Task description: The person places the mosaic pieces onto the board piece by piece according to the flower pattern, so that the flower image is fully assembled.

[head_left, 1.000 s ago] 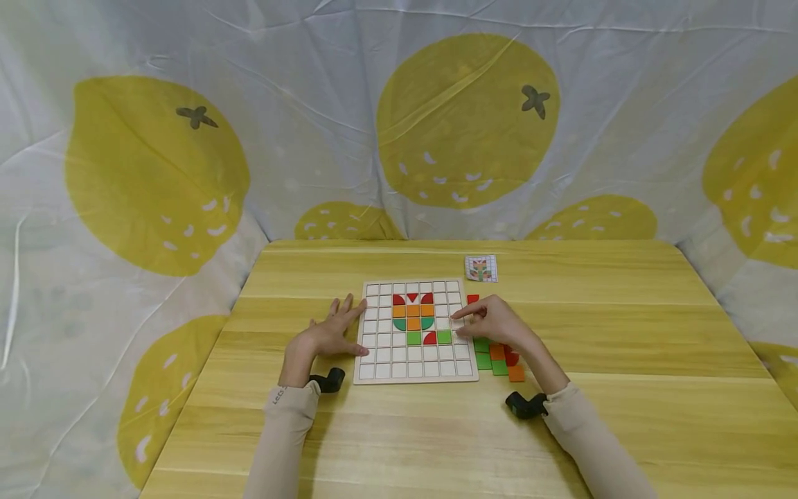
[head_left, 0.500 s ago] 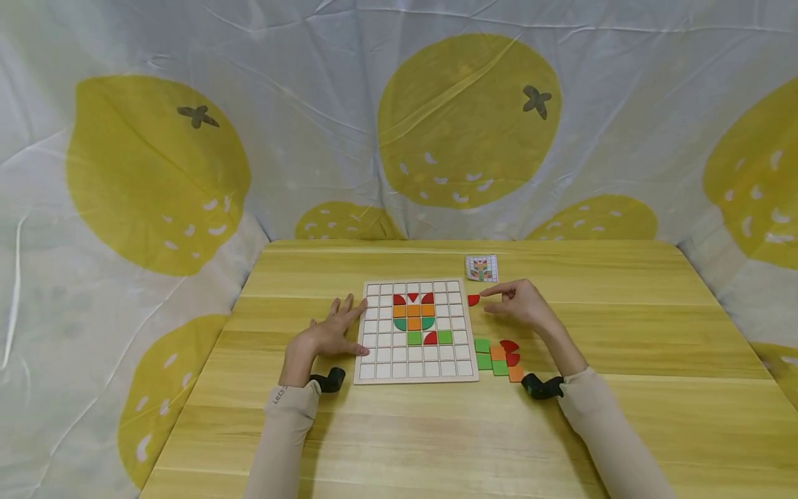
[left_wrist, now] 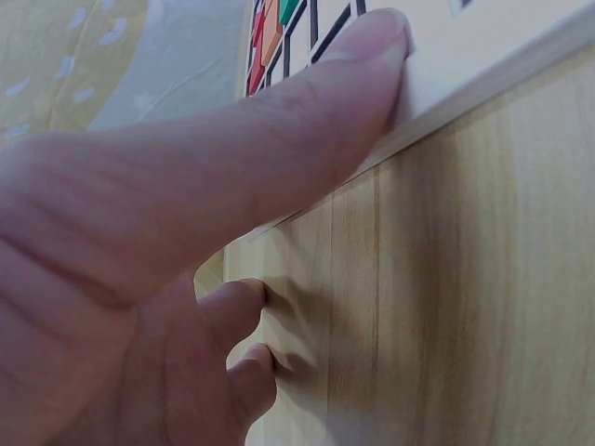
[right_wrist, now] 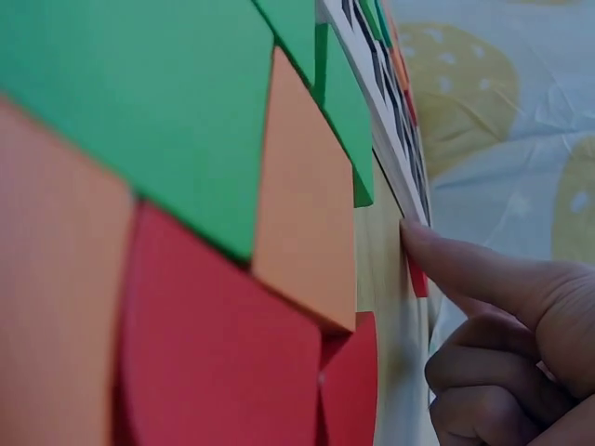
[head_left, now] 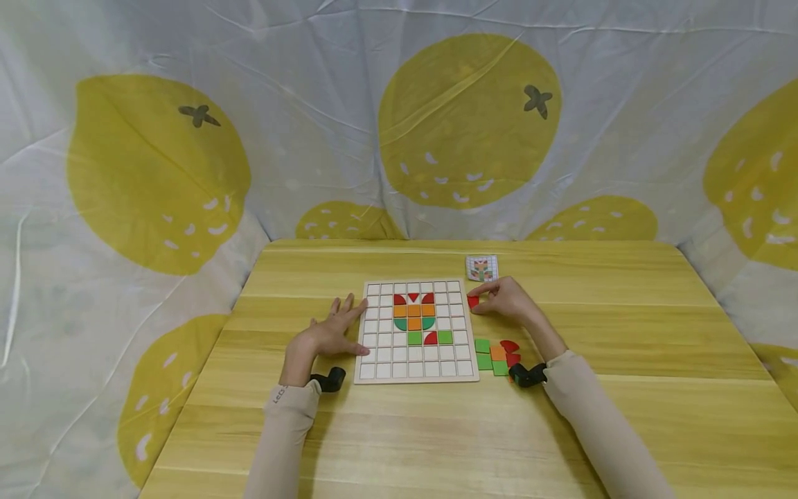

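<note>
A square wooden grid board point(head_left: 416, 375) lies on the table with red, orange and green tiles set in some cells. At its left edge rests my left hand point(head_left: 329, 334), fingers spread; the thumb point(left_wrist: 372, 37) presses on the rim in the left wrist view, two other fingertips on the tabletop. Beyond the board's right edge, my right hand point(head_left: 510, 302) pinches a red quarter-round tile point(head_left: 472, 302) between thumb and index finger. In the right wrist view part of that red tile point(right_wrist: 417, 277) shows below the thumb; its other fingers are curled in.
Several loose green, orange and red tiles point(head_left: 483, 362) lie right of the board, below my right hand. A small printed pattern card point(head_left: 483, 267) lies behind it. A lemon-print cloth point(head_left: 312, 125) hangs behind the table point(head_left: 399, 436).
My right hand has moved from the board's right side out to the right, then back left onto the red quarter-round tile, pinching it. My left hand has stayed in place.
</note>
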Action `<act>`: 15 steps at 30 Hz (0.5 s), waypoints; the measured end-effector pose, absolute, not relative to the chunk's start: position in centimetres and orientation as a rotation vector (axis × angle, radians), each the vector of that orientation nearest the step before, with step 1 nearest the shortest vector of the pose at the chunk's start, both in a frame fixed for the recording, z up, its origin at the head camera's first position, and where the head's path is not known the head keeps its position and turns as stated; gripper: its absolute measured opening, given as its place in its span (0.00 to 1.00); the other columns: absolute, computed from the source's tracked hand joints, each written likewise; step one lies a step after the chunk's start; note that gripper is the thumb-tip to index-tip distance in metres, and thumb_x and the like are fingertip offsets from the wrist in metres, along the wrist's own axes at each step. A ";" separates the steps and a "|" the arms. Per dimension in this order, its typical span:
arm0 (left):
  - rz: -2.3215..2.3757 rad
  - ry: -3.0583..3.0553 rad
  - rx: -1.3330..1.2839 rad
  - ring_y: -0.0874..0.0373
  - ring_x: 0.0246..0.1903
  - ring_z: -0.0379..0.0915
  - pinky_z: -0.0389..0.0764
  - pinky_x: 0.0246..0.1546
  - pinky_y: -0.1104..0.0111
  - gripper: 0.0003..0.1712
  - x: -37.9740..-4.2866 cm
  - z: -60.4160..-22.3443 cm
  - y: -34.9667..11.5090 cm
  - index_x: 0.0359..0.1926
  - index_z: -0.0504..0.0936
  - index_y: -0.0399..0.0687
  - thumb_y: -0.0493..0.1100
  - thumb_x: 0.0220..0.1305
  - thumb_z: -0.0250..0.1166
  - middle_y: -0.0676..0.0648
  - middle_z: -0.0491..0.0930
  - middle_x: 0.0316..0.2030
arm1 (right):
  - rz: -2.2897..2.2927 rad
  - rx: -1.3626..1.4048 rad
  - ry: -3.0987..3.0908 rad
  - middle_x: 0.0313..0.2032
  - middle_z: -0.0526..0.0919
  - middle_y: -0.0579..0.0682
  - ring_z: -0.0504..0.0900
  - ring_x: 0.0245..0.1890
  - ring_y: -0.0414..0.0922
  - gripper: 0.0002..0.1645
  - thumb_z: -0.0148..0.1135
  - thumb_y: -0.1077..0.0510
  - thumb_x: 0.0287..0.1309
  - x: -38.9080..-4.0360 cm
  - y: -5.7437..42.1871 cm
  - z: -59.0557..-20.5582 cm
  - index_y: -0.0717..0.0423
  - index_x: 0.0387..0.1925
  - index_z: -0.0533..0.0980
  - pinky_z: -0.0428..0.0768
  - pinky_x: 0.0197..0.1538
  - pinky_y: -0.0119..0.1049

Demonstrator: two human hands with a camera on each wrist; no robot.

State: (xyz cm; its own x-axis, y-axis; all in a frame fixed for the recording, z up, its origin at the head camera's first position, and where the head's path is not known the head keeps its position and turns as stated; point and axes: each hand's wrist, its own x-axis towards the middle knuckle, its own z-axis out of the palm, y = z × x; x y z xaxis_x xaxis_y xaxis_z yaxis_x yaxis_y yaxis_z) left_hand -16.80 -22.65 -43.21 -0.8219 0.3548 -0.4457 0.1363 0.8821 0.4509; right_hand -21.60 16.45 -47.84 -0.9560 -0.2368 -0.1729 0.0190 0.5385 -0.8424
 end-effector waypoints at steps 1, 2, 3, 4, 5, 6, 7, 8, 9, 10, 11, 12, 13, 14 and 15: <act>0.552 2.516 0.356 0.36 0.82 0.21 0.34 0.69 0.21 0.59 -16.8 -43.2 -22.6 0.84 0.43 0.54 0.55 0.65 0.72 0.38 0.29 0.83 | -1.375 -0.188 2.519 0.15 0.55 0.40 0.54 0.20 0.39 0.20 0.80 0.61 0.51 -21.6 16.4 -47.8 0.60 0.48 0.88 0.54 0.27 0.31; 0.550 2.516 0.357 0.36 0.82 0.21 0.34 0.69 0.21 0.59 -16.8 -43.2 -22.6 0.84 0.43 0.54 0.55 0.65 0.72 0.38 0.28 0.83 | -1.368 -0.188 2.526 0.15 0.55 0.40 0.55 0.20 0.39 0.19 0.80 0.61 0.51 -21.6 16.3 -47.8 0.61 0.47 0.88 0.54 0.27 0.31; 0.550 2.515 0.355 0.36 0.82 0.21 0.34 0.69 0.21 0.59 -16.8 -43.2 -22.6 0.84 0.43 0.54 0.55 0.65 0.72 0.38 0.28 0.83 | -1.360 -0.188 2.534 0.15 0.55 0.40 0.55 0.21 0.39 0.19 0.80 0.62 0.51 -21.6 16.3 -47.7 0.61 0.47 0.88 0.54 0.27 0.31; 0.552 2.514 0.354 0.36 0.82 0.21 0.33 0.69 0.21 0.59 -16.7 -43.1 -22.6 0.84 0.43 0.54 0.55 0.65 0.72 0.38 0.28 0.83 | -1.355 -0.177 2.540 0.16 0.55 0.40 0.55 0.21 0.39 0.19 0.80 0.61 0.51 -21.6 16.3 -47.7 0.61 0.46 0.88 0.55 0.27 0.31; 0.554 2.513 0.353 0.36 0.82 0.21 0.33 0.69 0.21 0.59 -16.7 -43.1 -22.6 0.84 0.43 0.54 0.55 0.65 0.72 0.38 0.28 0.83 | -1.348 -0.172 2.545 0.16 0.55 0.40 0.55 0.21 0.40 0.19 0.80 0.61 0.51 -21.6 16.4 -47.7 0.61 0.46 0.88 0.55 0.27 0.31; 0.555 2.512 0.352 0.36 0.82 0.21 0.33 0.69 0.21 0.59 -16.7 -43.1 -22.6 0.84 0.43 0.54 0.55 0.65 0.72 0.38 0.28 0.83 | -1.344 -0.162 2.548 0.16 0.55 0.40 0.55 0.21 0.40 0.19 0.80 0.61 0.50 -21.6 16.4 -47.7 0.61 0.45 0.88 0.54 0.27 0.31; 0.558 2.511 0.351 0.36 0.82 0.20 0.33 0.69 0.21 0.59 -16.7 -43.1 -22.6 0.84 0.43 0.54 0.54 0.65 0.72 0.38 0.28 0.83 | -1.337 -0.152 2.550 0.16 0.56 0.40 0.55 0.21 0.40 0.19 0.81 0.60 0.50 -21.6 16.5 -47.7 0.60 0.45 0.88 0.54 0.27 0.31; 0.557 2.511 0.350 0.36 0.82 0.20 0.33 0.69 0.21 0.59 -16.7 -43.0 -22.6 0.84 0.43 0.54 0.54 0.66 0.72 0.38 0.28 0.83 | -1.339 -0.144 2.544 0.16 0.56 0.40 0.55 0.21 0.40 0.19 0.81 0.60 0.50 -21.6 16.6 -47.8 0.60 0.45 0.88 0.54 0.26 0.32; 0.558 2.511 0.350 0.36 0.82 0.20 0.32 0.69 0.21 0.59 -16.7 -43.0 -22.6 0.84 0.43 0.54 0.54 0.66 0.72 0.38 0.28 0.83 | -1.345 -0.129 2.535 0.15 0.56 0.40 0.55 0.20 0.39 0.19 0.81 0.59 0.50 -21.6 16.7 -47.8 0.59 0.45 0.89 0.54 0.26 0.31; 0.559 2.511 0.352 0.36 0.82 0.20 0.32 0.69 0.21 0.59 -16.7 -43.0 -22.6 0.84 0.43 0.54 0.54 0.66 0.72 0.38 0.28 0.83 | -1.353 -0.113 2.525 0.15 0.56 0.40 0.54 0.20 0.39 0.19 0.82 0.59 0.50 -21.5 16.8 -47.8 0.59 0.44 0.89 0.53 0.26 0.31; 0.560 2.510 0.353 0.36 0.82 0.20 0.32 0.69 0.21 0.59 -16.7 -43.0 -22.6 0.84 0.43 0.54 0.54 0.66 0.72 0.38 0.28 0.83 | -1.361 -0.104 2.516 0.15 0.56 0.40 0.54 0.20 0.39 0.18 0.82 0.59 0.49 -21.5 16.9 -47.9 0.59 0.44 0.89 0.53 0.25 0.32; 0.559 2.510 0.354 0.35 0.82 0.20 0.32 0.69 0.21 0.59 -16.7 -43.0 -22.6 0.84 0.43 0.54 0.54 0.66 0.72 0.38 0.28 0.83 | -1.367 -0.097 2.506 0.15 0.56 0.40 0.54 0.19 0.39 0.18 0.82 0.58 0.49 -21.5 16.9 -47.9 0.59 0.44 0.89 0.53 0.25 0.32; 0.559 2.510 0.355 0.36 0.82 0.20 0.32 0.69 0.21 0.59 -16.7 -43.0 -22.6 0.84 0.43 0.54 0.54 0.66 0.72 0.38 0.28 0.83 | -1.372 -0.092 2.500 0.15 0.57 0.40 0.54 0.19 0.39 0.18 0.82 0.58 0.49 -21.5 17.0 -48.0 0.59 0.43 0.89 0.53 0.25 0.32; 0.559 2.510 0.356 0.35 0.82 0.20 0.32 0.69 0.21 0.59 -16.7 -43.0 -22.6 0.84 0.43 0.54 0.54 0.66 0.72 0.38 0.28 0.83 | -1.376 -0.085 2.496 0.15 0.57 0.40 0.54 0.19 0.39 0.18 0.82 0.58 0.49 -21.5 17.0 -48.0 0.59 0.43 0.89 0.53 0.25 0.31; 0.560 2.509 0.356 0.35 0.82 0.20 0.32 0.69 0.21 0.59 -16.7 -43.0 -22.6 0.84 0.43 0.54 0.54 0.66 0.72 0.38 0.28 0.83 | -1.376 -0.084 2.497 0.15 0.57 0.40 0.54 0.19 0.40 0.18 0.82 0.58 0.49 -21.5 17.0 -48.0 0.59 0.42 0.89 0.53 0.25 0.31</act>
